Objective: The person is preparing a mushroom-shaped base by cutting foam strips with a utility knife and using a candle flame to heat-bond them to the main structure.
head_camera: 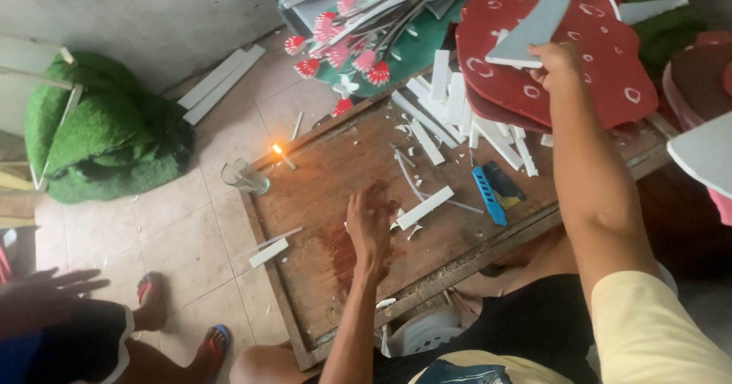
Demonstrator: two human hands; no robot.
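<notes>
My right hand (pixel 560 64) is raised over the far right of the wooden board (pixel 328 224) and grips a grey foam piece (pixel 534 29) in front of a red foam sheet with white marks (pixel 602 48). My left hand (pixel 371 224) lies flat and blurred on the middle of the board, fingers apart, holding nothing. Just right of it lies a white foam strip (pixel 425 207). A blue cutter (pixel 488 195) rests further right, beside a pile of white strips (pixel 457 109).
A lit candle stub (pixel 282 155) burns at the board's far left corner, next to a glass (pixel 242 176) on the tiled floor. Green artificial turf (pixel 107 136) is heaped at left. Another person's hand (pixel 42 296) and sandalled feet (pixel 152 300) are at lower left.
</notes>
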